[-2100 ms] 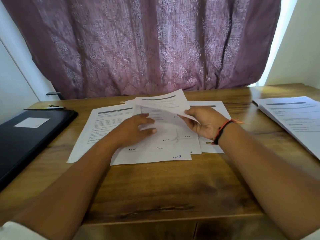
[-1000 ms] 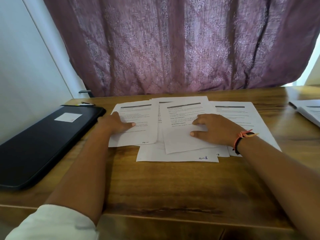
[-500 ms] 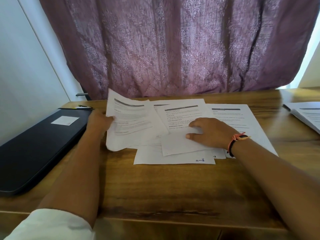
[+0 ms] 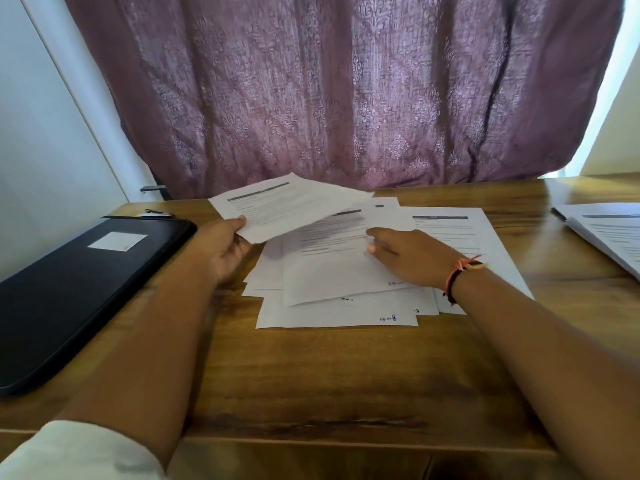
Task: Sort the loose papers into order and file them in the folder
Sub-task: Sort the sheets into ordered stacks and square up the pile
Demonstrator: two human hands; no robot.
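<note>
bare wood [image 4: 332, 372] near, folder [image 4: 79, 292] left

Only one cam here, a wide-angle worn on the head, looking forward and down from close over the wooden table [image 4: 311, 375], left hand [image 4: 225, 252] and right hand [image 4: 414, 259] mid-frame, curtain [image 4: 329, 98] straight ahead.

Mauve patterned curtain [image 4: 329, 91] fills upper centre of frame. Pale wall [image 4: 52, 116] at upper left. Daylight strip [image 4: 628, 46] at upper right. Wooden table [image 4: 329, 375] spans lower half, dark grain streak near front edge.
</note>
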